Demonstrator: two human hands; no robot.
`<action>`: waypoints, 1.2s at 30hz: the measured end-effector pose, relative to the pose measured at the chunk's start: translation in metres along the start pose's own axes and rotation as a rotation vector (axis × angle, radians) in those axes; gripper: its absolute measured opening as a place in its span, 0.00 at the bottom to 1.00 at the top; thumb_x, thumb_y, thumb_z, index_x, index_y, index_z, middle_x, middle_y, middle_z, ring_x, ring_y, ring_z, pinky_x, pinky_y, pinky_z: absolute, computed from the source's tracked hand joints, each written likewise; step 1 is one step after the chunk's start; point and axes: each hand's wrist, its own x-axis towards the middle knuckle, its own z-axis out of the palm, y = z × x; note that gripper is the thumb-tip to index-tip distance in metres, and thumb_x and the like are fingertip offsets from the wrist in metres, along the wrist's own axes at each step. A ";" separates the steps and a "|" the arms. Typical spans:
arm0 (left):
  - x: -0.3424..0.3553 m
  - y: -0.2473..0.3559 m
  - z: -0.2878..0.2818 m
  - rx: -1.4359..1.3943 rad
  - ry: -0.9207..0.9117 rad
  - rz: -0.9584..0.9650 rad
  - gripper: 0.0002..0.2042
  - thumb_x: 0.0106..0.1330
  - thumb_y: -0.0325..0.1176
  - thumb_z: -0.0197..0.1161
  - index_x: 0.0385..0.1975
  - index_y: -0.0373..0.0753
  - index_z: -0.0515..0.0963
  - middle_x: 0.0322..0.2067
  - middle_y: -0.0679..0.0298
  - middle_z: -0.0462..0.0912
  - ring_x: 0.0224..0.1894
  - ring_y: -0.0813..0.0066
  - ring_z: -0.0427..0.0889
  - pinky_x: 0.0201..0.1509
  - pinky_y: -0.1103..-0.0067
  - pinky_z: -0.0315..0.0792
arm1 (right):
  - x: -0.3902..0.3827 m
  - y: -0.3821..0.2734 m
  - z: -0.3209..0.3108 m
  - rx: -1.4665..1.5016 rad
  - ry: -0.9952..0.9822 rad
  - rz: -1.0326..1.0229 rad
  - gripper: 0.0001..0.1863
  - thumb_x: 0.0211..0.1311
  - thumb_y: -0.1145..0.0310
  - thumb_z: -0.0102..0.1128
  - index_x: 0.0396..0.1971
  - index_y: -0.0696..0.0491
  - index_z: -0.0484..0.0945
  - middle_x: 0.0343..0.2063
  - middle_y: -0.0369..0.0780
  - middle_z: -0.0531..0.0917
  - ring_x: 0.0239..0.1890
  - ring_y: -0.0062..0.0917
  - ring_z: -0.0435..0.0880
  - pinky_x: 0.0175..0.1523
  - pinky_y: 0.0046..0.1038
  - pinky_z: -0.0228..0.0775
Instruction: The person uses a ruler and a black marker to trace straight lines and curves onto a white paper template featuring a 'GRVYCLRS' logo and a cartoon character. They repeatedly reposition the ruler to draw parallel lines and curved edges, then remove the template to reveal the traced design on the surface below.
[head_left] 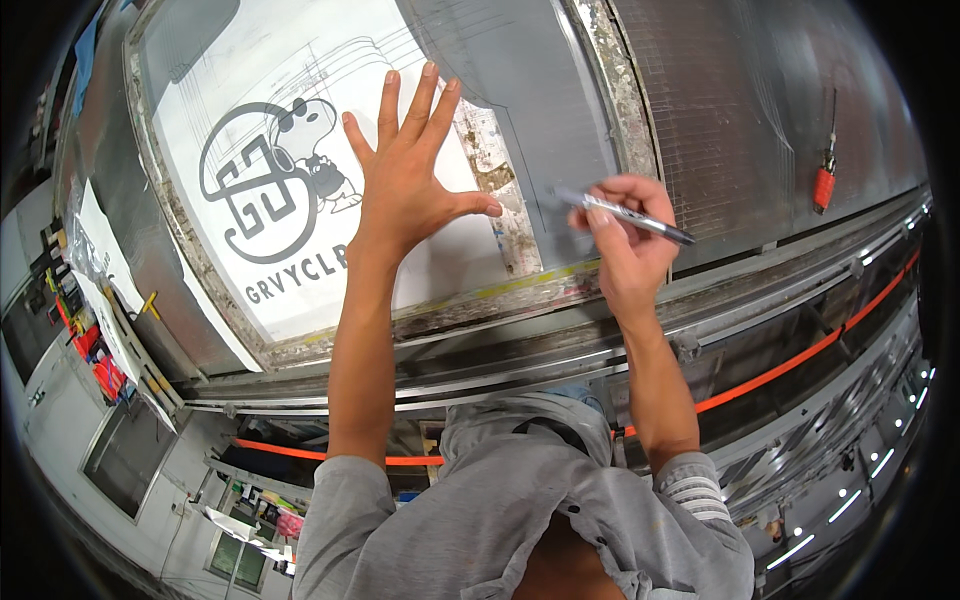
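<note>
Head view: left hand splays its fingers over the printed sheet; right hand pinches a marker, likely light, stiff, best gripped mid-barrel.

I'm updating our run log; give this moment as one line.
left hand: spread over white printed sheet | right hand: holding pen | red-handled screwdriver: on metal surface, right side
</note>
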 end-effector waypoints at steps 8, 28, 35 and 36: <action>0.001 0.001 -0.002 -0.036 -0.011 0.002 0.67 0.28 0.80 0.66 0.75 0.46 0.61 0.78 0.63 0.52 0.80 0.52 0.41 0.72 0.34 0.26 | 0.068 0.029 0.035 -0.360 -0.053 -0.118 0.05 0.58 0.78 0.64 0.26 0.60 0.77 0.21 0.36 0.77 0.24 0.14 0.70 0.29 0.22 0.63; 0.000 -0.001 0.001 -0.083 0.033 0.001 0.65 0.28 0.79 0.66 0.73 0.48 0.64 0.76 0.62 0.56 0.80 0.51 0.42 0.72 0.33 0.26 | 0.076 0.032 0.038 -0.433 -0.140 -0.129 0.07 0.57 0.79 0.63 0.23 0.60 0.74 0.18 0.34 0.74 0.23 0.12 0.67 0.27 0.21 0.59; 0.000 -0.002 0.002 -0.057 0.025 0.002 0.65 0.28 0.80 0.65 0.74 0.49 0.63 0.77 0.63 0.55 0.80 0.52 0.41 0.72 0.33 0.26 | 0.049 0.013 0.027 -0.587 -0.231 -0.134 0.08 0.55 0.78 0.63 0.22 0.60 0.71 0.19 0.39 0.71 0.21 0.22 0.69 0.26 0.27 0.58; 0.000 -0.002 0.001 -0.059 0.023 0.002 0.65 0.28 0.80 0.65 0.74 0.49 0.63 0.77 0.63 0.55 0.80 0.52 0.41 0.72 0.33 0.25 | 0.039 0.009 0.023 -0.606 -0.248 -0.150 0.08 0.55 0.78 0.63 0.22 0.60 0.72 0.19 0.40 0.71 0.21 0.23 0.69 0.26 0.27 0.58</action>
